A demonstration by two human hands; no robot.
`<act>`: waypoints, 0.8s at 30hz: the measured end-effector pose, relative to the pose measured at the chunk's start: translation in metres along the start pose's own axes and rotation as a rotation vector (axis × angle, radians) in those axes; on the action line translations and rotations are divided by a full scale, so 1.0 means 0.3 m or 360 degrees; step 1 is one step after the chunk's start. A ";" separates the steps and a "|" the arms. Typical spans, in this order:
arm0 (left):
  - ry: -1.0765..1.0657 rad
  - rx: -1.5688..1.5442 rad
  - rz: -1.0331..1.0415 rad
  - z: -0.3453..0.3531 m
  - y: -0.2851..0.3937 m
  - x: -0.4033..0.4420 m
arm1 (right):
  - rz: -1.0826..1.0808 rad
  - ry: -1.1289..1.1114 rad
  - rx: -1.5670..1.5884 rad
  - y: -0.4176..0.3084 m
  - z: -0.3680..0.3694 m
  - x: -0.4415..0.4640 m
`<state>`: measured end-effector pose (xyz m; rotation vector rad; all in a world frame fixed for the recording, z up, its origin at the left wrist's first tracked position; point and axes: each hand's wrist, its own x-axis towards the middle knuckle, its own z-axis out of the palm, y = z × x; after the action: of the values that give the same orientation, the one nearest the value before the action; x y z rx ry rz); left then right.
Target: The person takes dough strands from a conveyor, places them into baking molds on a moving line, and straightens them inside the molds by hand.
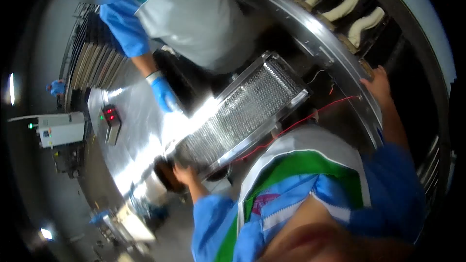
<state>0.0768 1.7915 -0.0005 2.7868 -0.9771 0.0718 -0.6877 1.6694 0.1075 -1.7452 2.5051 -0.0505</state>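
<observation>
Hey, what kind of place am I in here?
Probably a bakery or food factory: pale strips that look like dough lie at upper right, a metal mesh belt sits mid-view, and a co-worker wears an apron.

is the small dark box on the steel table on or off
On: the small dark box shows glowing red and green lights.

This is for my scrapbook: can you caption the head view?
Left hand beside a mesh conveyor, right hand near dough strips, a co-worker opposite.
</observation>
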 end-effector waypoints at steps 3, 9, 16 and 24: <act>-0.0058 0.0000 -0.0091 -0.001 0.018 0.005 | 0.0046 0.0017 0.0090 -0.013 -0.026 -0.003; -0.0233 0.0019 -0.0161 -0.038 0.060 0.006 | 0.0055 0.0004 0.0122 -0.014 -0.025 -0.015; -0.0211 -0.0068 -0.0036 -0.023 0.033 0.018 | -0.0045 0.0029 0.0007 -0.011 -0.005 -0.001; 0.0064 0.0635 0.0556 -0.013 -0.037 0.002 | -0.0033 0.0095 0.0054 -0.004 0.021 -0.009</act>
<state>0.0842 1.8004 0.0016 2.8977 -1.5813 0.4115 -0.6849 1.6717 0.1016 -1.7830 2.5116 -0.1478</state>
